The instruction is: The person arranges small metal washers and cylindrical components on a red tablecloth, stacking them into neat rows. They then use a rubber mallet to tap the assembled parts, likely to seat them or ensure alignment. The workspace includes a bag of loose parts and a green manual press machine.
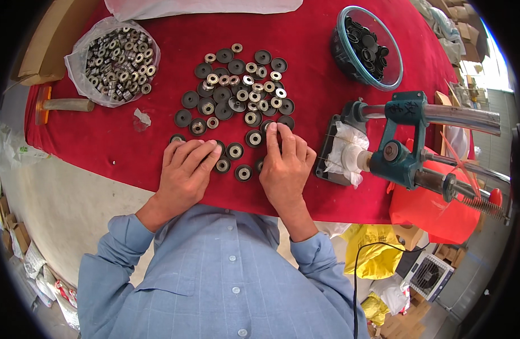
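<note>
Small black wheels (190,99) and silver ring bearings (251,67) lie loose across the red cloth before me; several wheels, such as one black wheel with a bearing (235,151), have a bearing seated in the middle. At the left of the group, my left hand (185,168) rests low with its fingers bent and close together. Black wheel rims show beside its fingertips; what sits under the fingers is hidden. My right hand (287,164) has its fingertips on another wheel with a bearing (265,126), its thumb mostly hidden.
A bag-lined bowl of bearings (119,62) stands far left, near a wooden-handled hammer (68,104) and a cardboard box (54,42). A clear bowl of black parts (398,59) is far right. The green hand press (404,141) stands right, beside a red bag (435,203).
</note>
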### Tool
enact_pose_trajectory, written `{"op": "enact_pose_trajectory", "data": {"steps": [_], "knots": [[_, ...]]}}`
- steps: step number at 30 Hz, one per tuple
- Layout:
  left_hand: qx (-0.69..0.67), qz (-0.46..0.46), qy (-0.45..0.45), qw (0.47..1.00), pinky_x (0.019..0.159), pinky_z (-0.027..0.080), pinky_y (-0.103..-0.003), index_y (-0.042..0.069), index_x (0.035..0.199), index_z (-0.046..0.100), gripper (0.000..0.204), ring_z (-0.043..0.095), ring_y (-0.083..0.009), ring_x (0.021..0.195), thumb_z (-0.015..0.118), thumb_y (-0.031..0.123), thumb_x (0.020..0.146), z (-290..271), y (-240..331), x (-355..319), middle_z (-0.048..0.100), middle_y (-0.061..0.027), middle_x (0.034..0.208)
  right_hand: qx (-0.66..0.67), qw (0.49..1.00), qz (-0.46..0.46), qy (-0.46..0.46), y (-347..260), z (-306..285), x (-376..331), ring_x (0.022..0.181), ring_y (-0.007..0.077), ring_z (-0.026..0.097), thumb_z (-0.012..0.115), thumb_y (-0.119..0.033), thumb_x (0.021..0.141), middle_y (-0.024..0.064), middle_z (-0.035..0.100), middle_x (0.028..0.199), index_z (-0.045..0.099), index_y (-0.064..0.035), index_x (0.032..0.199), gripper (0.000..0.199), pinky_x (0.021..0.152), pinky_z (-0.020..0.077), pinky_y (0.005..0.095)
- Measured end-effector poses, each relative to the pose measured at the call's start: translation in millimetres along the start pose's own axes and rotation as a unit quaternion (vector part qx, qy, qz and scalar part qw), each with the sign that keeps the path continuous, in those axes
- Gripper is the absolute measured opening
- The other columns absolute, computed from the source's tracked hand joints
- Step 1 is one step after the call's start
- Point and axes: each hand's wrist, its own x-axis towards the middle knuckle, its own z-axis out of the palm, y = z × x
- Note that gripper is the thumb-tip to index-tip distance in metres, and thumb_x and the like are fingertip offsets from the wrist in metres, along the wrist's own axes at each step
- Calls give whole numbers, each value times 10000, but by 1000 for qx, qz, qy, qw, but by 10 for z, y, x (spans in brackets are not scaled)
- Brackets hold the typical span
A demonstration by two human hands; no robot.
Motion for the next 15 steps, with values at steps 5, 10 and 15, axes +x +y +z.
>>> {"op": "enact_pose_trajectory", "data": {"steps": [5, 10, 15], "knots": [[-4, -37, 42, 998, 1048, 452, -476, 32, 1318, 745, 468, 634, -291, 1192, 744, -9, 852, -72, -96, 142, 689, -83, 1332, -12, 1000, 10, -13, -35, -23, 7, 1155, 252, 618, 717, -69, 832, 73, 674, 1340, 744, -28, 1338, 509, 959, 422, 436], [27, -33, 41, 998, 1020, 444, -465, 38, 1303, 754, 448, 617, -286, 1174, 759, 10, 856, -113, -193, 306, 689, -73, 1292, 38, 999, 35, 13, 38, -76, 152, 1118, 253, 650, 749, -66, 847, 55, 703, 1282, 757, -85, 1267, 421, 964, 442, 437], [21, -37, 1, 999, 1025, 446, -474, 51, 1314, 757, 453, 612, -307, 1200, 779, 21, 863, -8, -251, 333, 693, -68, 1306, 130, 991, 13, 23, -122, -50, 378, 1020, 235, 663, 798, -149, 901, 38, 717, 1156, 757, -107, 1215, 319, 918, 452, 417]]}}
